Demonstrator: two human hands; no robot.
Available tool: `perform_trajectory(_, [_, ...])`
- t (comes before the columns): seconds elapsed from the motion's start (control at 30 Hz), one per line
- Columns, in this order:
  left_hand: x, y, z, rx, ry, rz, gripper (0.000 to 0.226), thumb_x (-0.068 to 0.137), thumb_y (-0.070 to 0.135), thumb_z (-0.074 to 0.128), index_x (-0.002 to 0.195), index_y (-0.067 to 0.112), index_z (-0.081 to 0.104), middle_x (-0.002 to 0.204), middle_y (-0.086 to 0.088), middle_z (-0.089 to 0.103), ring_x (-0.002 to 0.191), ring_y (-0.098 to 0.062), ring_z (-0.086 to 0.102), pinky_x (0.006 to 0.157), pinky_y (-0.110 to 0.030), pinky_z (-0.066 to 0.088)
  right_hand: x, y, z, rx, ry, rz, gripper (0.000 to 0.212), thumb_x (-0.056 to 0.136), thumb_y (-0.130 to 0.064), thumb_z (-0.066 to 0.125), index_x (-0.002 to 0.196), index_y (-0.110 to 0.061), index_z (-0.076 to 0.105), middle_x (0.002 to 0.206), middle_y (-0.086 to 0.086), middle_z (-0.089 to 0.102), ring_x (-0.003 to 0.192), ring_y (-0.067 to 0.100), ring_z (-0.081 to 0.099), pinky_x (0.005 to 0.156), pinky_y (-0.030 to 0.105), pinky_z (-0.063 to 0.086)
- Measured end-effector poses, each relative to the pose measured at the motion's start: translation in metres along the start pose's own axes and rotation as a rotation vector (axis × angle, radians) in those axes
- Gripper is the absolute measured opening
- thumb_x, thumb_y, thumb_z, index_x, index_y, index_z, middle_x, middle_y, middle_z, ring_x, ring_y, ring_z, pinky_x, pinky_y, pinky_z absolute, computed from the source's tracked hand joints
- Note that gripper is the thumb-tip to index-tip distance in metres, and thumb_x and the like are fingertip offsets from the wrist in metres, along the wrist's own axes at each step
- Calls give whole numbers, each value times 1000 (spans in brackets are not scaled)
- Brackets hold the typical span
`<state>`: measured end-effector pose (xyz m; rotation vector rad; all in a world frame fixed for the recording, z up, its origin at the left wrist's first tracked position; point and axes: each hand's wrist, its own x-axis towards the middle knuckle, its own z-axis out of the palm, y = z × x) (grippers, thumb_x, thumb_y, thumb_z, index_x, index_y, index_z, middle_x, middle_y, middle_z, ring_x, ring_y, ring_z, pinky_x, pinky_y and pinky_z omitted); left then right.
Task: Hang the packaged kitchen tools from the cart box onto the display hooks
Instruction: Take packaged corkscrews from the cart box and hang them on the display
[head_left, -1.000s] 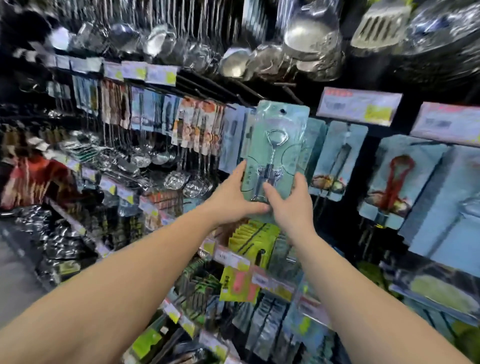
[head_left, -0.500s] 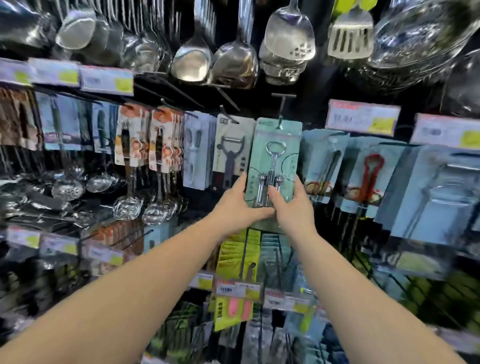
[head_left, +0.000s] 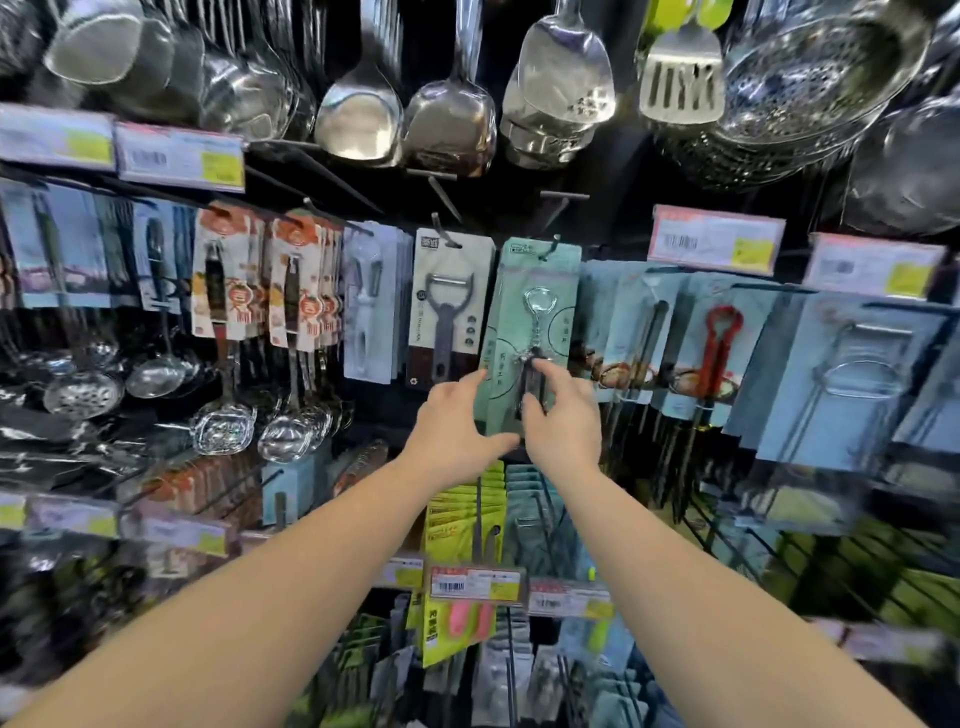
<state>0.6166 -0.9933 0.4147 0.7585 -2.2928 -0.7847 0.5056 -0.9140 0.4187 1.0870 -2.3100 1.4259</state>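
So we're facing the display wall, both arms reaching up. Far left at 9 o'clock hang the steel skimmers (head_left: 83, 392), then the orange-card tools (head_left: 228, 270), packed edge to edge. The black peeler pack (head_left: 451, 301) hangs just left of our corkscrew pack (head_left: 535, 332), barely a gap between their edges. The corkscrew pack's top hole sits on the display hook (head_left: 550, 249) at 12 o'clock. Our left hand (head_left: 457, 431) is loose, fingers spread, touching the pack's lower left edge. Our right hand (head_left: 563, 415) is also relaxed, fingertips on the blister front. At 3 o'clock the red-handled tool pack (head_left: 719, 353) overlaps its neighbours; the only open room is below our wrists.
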Motion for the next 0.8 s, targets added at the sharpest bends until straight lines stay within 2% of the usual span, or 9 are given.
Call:
perform_trajectory(0.13, [0, -5, 0, 15, -38, -6, 94, 78, 40, 78, 155, 25, 26, 151, -14, 34, 139, -30, 37, 115, -37, 30, 5, -3, 5, -105, -134, -30, 54, 96, -30, 52, 145, -44, 36, 121, 5, 45, 115, 24, 49, 95, 32, 41])
perform_trajectory(0.37, [-6, -17, -2, -25, -77, -51, 92, 80, 40, 78, 155, 27, 26, 148, -11, 34, 137, -29, 40, 113, -35, 32, 12, -9, 3, -218, -103, -23, 50, 96, -32, 52, 144, -41, 40, 133, 2, 40, 126, 23, 38, 98, 31, 39])
perform_trajectory(0.47, [-8, -20, -4, -22, -85, -56, 93, 81, 40, 78, 155, 25, 25, 151, -11, 32, 139, -29, 38, 114, -37, 32, 7, -12, 0, -236, -61, -44, 51, 95, -30, 54, 144, -40, 41, 139, 4, 37, 130, 25, 33, 102, 35, 37])
perform_trajectory(0.57, [-7, -22, -4, -7, -82, -34, 92, 81, 42, 77, 155, 27, 25, 152, -10, 31, 140, -29, 35, 114, -39, 32, 2, -13, -2, -289, -97, -43, 58, 94, -33, 56, 147, -40, 35, 152, 6, 28, 139, 28, 23, 109, 41, 33])
perform_trajectory(0.67, [-8, -21, -7, 91, -35, -9, 86, 85, 46, 71, 155, 27, 26, 152, -9, 34, 141, -31, 31, 115, -42, 30, -3, -15, -6, -299, -140, -24, 60, 95, -34, 55, 149, -41, 30, 157, 7, 22, 143, 29, 18, 112, 43, 30])
perform_trajectory(0.8, [-12, -15, -18, 241, 146, 42, 71, 95, 48, 54, 154, 20, 28, 153, -9, 38, 142, -31, 31, 117, -42, 26, -19, -17, -20, -289, -135, -27, 59, 95, -34, 54, 150, -37, 30, 158, 6, 22, 143, 30, 18, 113, 41, 25])
